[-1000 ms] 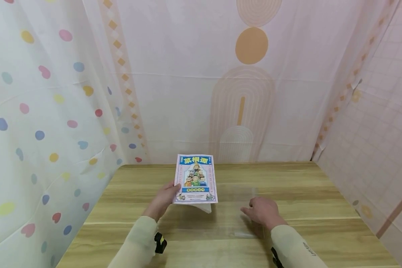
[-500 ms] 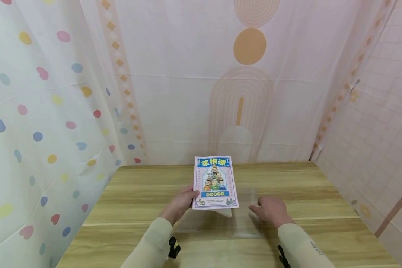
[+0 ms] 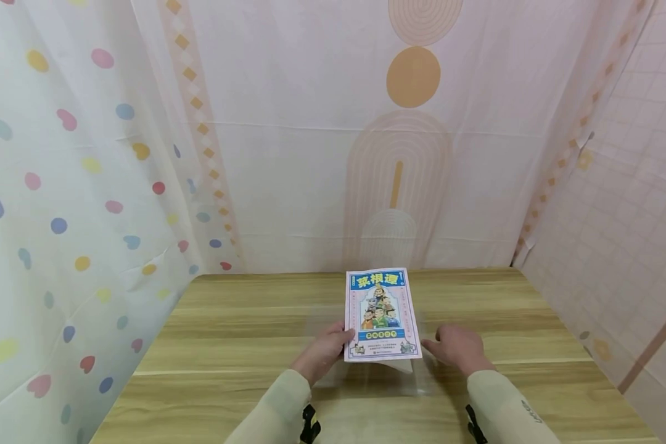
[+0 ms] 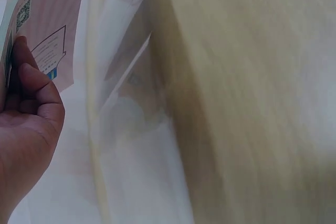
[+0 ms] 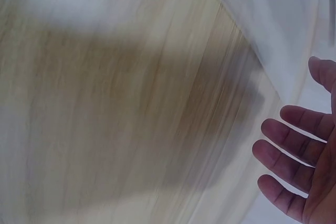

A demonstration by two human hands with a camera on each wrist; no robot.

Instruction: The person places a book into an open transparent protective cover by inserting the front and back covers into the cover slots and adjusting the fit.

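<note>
1. Since the earlier frames the booklet (image 3: pixel 382 314) has travelled rightward across the table (image 3: pixel 244 320), from left of the middle to about the middle of its width, and the left hand (image 3: pixel 326 351) has gone with it. The right hand (image 3: pixel 459 348) has shifted a little to the right.
2. The booklet is held up off the table, its colourful cover facing the head camera and its top tilted toward the far edge. It stands over a clear plastic sleeve (image 3: pixel 377 376).
3. The left hand grips the booklet at its lower left edge; in the left wrist view the curled fingers (image 4: pixel 37 95) lie on the pink back cover (image 4: pixel 50 30).
4. The right hand lies just right of the booklet's lower right corner, fingers straight and spread, holding nothing. It appears to rest on the clear sleeve, though actual contact cannot be told.
5. The clear sleeve lies flat on the wooden table, nearer the near edge than the far one, under both hands.
6. Patterned curtains hang behind the table's far edge and along its left and right sides.
</note>
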